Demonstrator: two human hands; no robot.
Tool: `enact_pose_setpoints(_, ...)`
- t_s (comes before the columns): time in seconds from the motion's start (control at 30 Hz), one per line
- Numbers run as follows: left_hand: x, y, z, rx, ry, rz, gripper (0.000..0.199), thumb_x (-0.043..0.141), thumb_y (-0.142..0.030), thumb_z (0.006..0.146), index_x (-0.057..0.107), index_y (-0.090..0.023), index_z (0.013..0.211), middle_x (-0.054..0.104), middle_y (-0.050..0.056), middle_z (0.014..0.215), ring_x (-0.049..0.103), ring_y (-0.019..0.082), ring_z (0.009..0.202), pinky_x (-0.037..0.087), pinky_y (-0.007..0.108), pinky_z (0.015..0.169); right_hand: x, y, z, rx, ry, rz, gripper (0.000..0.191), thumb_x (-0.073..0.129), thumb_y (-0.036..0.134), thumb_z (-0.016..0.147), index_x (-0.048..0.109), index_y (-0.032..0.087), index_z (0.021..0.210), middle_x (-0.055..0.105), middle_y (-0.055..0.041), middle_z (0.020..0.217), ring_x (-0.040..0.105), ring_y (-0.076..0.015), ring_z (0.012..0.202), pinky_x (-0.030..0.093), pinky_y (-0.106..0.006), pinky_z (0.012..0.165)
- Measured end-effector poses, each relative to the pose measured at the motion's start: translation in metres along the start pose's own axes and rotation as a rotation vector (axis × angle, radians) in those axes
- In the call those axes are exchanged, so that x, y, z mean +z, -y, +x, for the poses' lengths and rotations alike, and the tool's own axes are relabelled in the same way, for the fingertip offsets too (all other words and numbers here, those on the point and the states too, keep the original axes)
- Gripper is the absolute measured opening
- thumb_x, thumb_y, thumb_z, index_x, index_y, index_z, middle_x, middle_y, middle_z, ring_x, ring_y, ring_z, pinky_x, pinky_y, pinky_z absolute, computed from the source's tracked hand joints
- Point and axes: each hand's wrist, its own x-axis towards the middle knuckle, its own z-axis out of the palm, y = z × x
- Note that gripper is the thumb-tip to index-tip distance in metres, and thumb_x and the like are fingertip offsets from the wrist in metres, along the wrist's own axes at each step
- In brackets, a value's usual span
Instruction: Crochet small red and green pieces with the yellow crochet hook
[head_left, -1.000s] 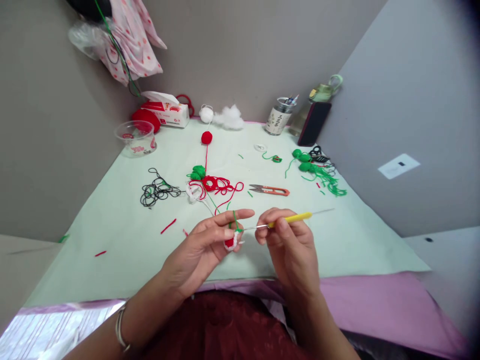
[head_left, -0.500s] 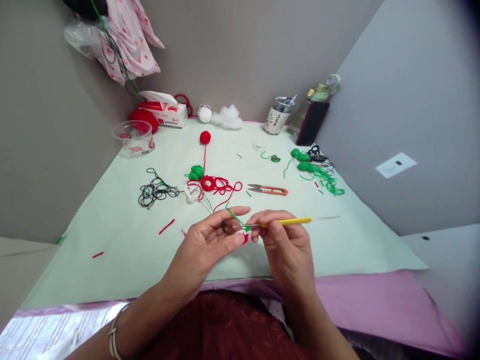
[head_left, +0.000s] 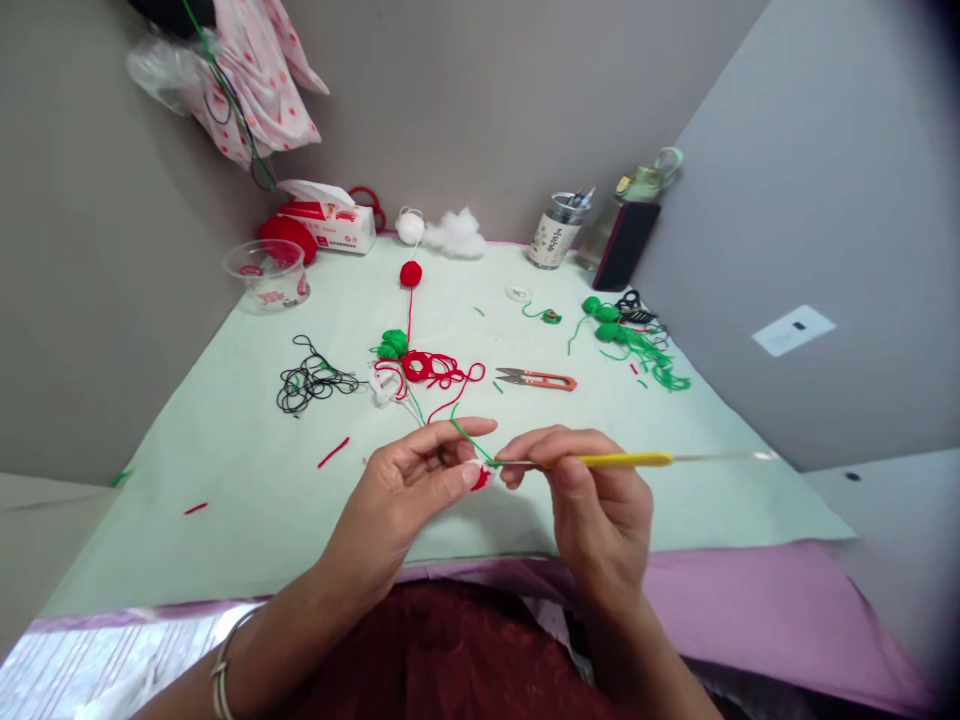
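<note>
My left hand [head_left: 411, 485] pinches a small red and white crochet piece [head_left: 482, 477] between thumb and fingers. Green yarn [head_left: 471, 438] runs from the piece up over my raised left index finger. In my right hand [head_left: 592, 490] is a crochet hook with a yellow handle [head_left: 626, 460], gripped near its front and lying almost level. Its thin metal tip meets the green stitch at the top of the piece; the exact catch is too small to see. The hook's other metal end points to the right.
Beyond my hands lie thread snips [head_left: 536, 379], red yarn [head_left: 442, 370], a green yarn ball [head_left: 392, 345] and tangled black cord [head_left: 311, 380]. Green yarn bundles [head_left: 637, 345] lie at right. A plastic tub [head_left: 268, 280], tissue pack [head_left: 337, 225] and pen cup [head_left: 556, 232] stand farther back.
My right hand and the crochet hook have shifted right and slightly down, drawing the hook away from the piece. The crochet piece has tilted and moved slightly left in my left hand.
</note>
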Motion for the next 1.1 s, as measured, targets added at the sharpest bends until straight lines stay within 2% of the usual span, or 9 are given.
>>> enact_pose_setpoints(0.17,0.003,0.002,0.000,0.058,-0.059,0.063,0.028,0.089,-0.029,0.085,0.086,-0.032,0.113,0.066,-0.002,0.084,0.062,0.011,0.083,0.049,0.022,0.082,0.003,0.005,-0.005,-0.212,0.076,-0.287,0.025,0.054,0.016,0.109,0.075,0.025,0.118,0.080,-0.0048,0.103,0.074,-0.0177,0.095,0.060,-0.033,0.084)
enact_pose_setpoints(0.27,0.006,0.003,0.001,0.066,-0.080,0.048,0.028,0.090,-0.029,0.084,0.086,-0.030,0.111,0.065,-0.002,0.084,0.062,0.012,0.083,0.050,0.022,0.082,0.006,0.001,-0.006,-0.303,0.069,-0.372,0.024,0.055,0.016,0.109,0.077,0.024,0.117,0.080,-0.0064,0.102,0.074,-0.0184,0.098,0.060,-0.032,0.083)
enact_pose_setpoints(0.4,0.004,0.006,0.001,0.043,-0.020,-0.028,0.036,0.090,-0.037,0.084,0.082,-0.033,0.119,0.062,-0.004,0.083,0.061,0.012,0.084,0.049,0.023,0.082,0.010,-0.011,-0.004,-0.184,-0.001,-0.213,0.021,0.057,0.025,0.109,0.078,0.026,0.109,0.081,-0.0060,0.102,0.074,-0.0191,0.093,0.061,-0.033,0.079)
enact_pose_setpoints(0.53,0.005,0.006,0.003,0.048,0.074,-0.032,0.047,0.058,-0.062,0.103,0.078,-0.029,0.131,0.066,0.001,0.092,0.060,0.017,0.087,0.049,0.030,0.090,0.011,-0.018,0.003,0.005,-0.072,0.094,0.020,0.063,0.038,0.106,0.077,0.026,0.096,0.080,-0.0045,0.093,0.071,-0.0170,0.075,0.061,-0.031,0.068)
enact_pose_setpoints(0.63,0.007,0.004,0.006,0.019,0.129,0.038,0.052,0.049,-0.064,0.106,0.079,-0.028,0.130,0.068,0.003,0.092,0.060,0.020,0.090,0.047,0.033,0.093,0.010,-0.016,0.007,0.062,-0.053,0.206,0.019,0.068,0.038,0.104,0.078,0.026,0.094,0.080,-0.0035,0.088,0.070,-0.0161,0.073,0.060,-0.030,0.066)
enact_pose_setpoints(0.7,0.009,0.002,0.008,0.022,0.144,0.095,0.049,0.051,-0.061,0.106,0.081,-0.029,0.129,0.064,0.001,0.081,0.058,0.020,0.085,0.046,0.033,0.091,0.008,-0.014,0.008,0.074,-0.039,0.231,0.018,0.069,0.038,0.103,0.078,0.026,0.093,0.079,-0.0033,0.087,0.069,-0.0161,0.072,0.059,-0.029,0.065)
enact_pose_setpoints(0.83,0.008,-0.004,0.008,0.063,0.122,0.191,0.048,0.060,-0.060,0.102,0.080,-0.028,0.131,0.047,-0.003,0.064,0.046,0.017,0.067,0.044,0.031,0.073,0.003,-0.013,0.008,0.066,-0.019,0.238,0.017,0.068,0.036,0.104,0.079,0.026,0.095,0.079,-0.0033,0.089,0.068,-0.0157,0.073,0.057,-0.029,0.066)
enact_pose_setpoints(0.93,0.006,-0.009,0.006,0.059,0.159,0.191,0.053,0.068,-0.062,0.096,0.078,-0.027,0.134,0.057,-0.001,0.076,0.048,0.017,0.069,0.045,0.030,0.070,0.000,-0.013,0.008,0.037,0.000,0.209,0.018,0.065,0.035,0.105,0.079,0.027,0.098,0.079,-0.0030,0.092,0.068,-0.0155,0.077,0.057,-0.028,0.068)
enact_pose_setpoints(1.1,0.002,-0.012,0.006,-0.020,0.217,0.089,0.037,0.083,-0.039,0.089,0.083,-0.028,0.124,0.065,0.000,0.080,0.055,0.016,0.073,0.049,0.028,0.071,-0.003,-0.012,0.007,0.006,0.003,0.144,0.018,0.064,0.036,0.106,0.079,0.029,0.099,0.079,-0.0032,0.093,0.069,-0.0165,0.077,0.057,-0.030,0.068)
